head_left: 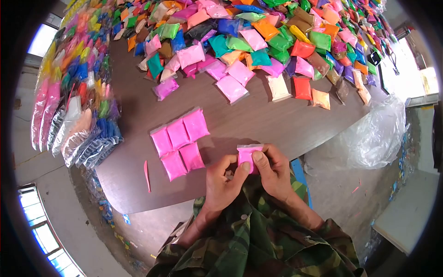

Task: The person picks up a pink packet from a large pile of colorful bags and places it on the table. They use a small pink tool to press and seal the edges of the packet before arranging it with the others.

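Observation:
Between my two hands, close to the table's front edge, is a small clear packet of bright pink clay-like stuff (248, 154). My left hand (224, 182) grips its left side, thumb on its face. My right hand (275, 175) pinches its right side, with the thumb pressed near the top corner. Just left of my hands, several matching pink packets (175, 134) lie flat in two rows, edge to edge. Farther left rests a thin pink plastic tool (146, 175), pointing away from me.
A big heap of small packets in many colours (272, 41) covers the far side of the brown table (129, 134). Long clear bags of coloured packets (76, 106) are stacked along the left edge. A large crumpled clear plastic bag (369, 138) hangs by the right edge.

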